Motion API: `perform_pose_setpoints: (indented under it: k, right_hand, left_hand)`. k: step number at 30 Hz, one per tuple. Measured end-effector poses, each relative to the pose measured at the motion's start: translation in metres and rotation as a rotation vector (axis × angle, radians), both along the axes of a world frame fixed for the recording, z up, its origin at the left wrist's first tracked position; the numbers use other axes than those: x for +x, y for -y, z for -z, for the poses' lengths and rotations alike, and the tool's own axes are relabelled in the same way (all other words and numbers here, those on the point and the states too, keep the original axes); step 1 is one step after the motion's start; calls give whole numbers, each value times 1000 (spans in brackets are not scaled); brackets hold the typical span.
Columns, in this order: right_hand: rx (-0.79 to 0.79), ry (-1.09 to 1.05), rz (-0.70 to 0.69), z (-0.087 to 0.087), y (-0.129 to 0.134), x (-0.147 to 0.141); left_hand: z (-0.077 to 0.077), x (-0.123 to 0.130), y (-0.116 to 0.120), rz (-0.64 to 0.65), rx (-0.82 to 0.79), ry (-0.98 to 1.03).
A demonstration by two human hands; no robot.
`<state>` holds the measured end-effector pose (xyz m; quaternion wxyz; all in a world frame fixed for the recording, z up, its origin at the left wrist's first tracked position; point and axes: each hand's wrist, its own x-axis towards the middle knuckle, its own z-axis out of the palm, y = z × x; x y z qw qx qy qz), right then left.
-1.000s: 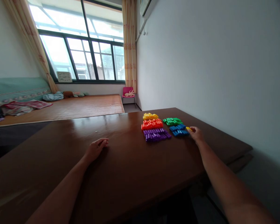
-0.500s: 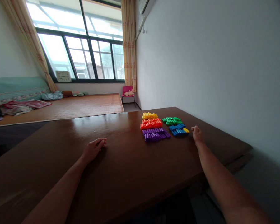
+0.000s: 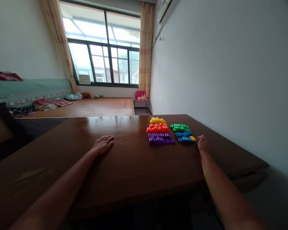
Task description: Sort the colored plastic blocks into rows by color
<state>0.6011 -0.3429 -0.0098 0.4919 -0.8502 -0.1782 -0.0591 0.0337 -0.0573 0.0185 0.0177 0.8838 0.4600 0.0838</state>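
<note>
My left hand (image 3: 104, 143) lies palm down on the brown table (image 3: 129, 172), fingers stretched out and holding nothing. My right hand (image 3: 203, 143) rests on the table at the right with curled fingers; whatever is in them, if anything, is hidden. Just left of it is a small yellow piece (image 3: 193, 138) at the end of rows of short blue plastic pieces (image 3: 184, 137). Green pieces (image 3: 180, 127) lie behind the blue ones. To their left, purple pieces (image 3: 160, 139), orange-red pieces (image 3: 157, 128) and yellow pieces (image 3: 157, 120) form separate groups, one behind another.
A white wall (image 3: 220, 70) runs along the right side. Beyond the table are a bed (image 3: 103, 107) with cloths and a pink chair (image 3: 140, 95) with a doll on it. A dark cabinet (image 3: 0, 127) stands at the left.
My left hand has gone from loosely curled to flat with fingers spread on the table. The view has turned left. My right hand stays beside the blue pieces, still curled.
</note>
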Motion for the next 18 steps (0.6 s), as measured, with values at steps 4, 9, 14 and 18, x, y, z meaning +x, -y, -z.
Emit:
perform_pose_setpoints:
  k: [4, 9, 14, 18]
  right_hand:
    - [-14, -10, 8, -1, -1, -1]
    - [6, -20, 10, 1, -1, 0]
    - [-61, -31, -7, 2, -4, 6]
    - [-112, -25, -27, 12, -8, 21]
  left_hand:
    - [-5, 10, 8, -69, -123, -136]
    - [-9, 22, 32, -129, -182, -156]
    - [-6, 26, 45, -145, -151, -98]
    - [-5, 25, 47, -143, -151, -83]
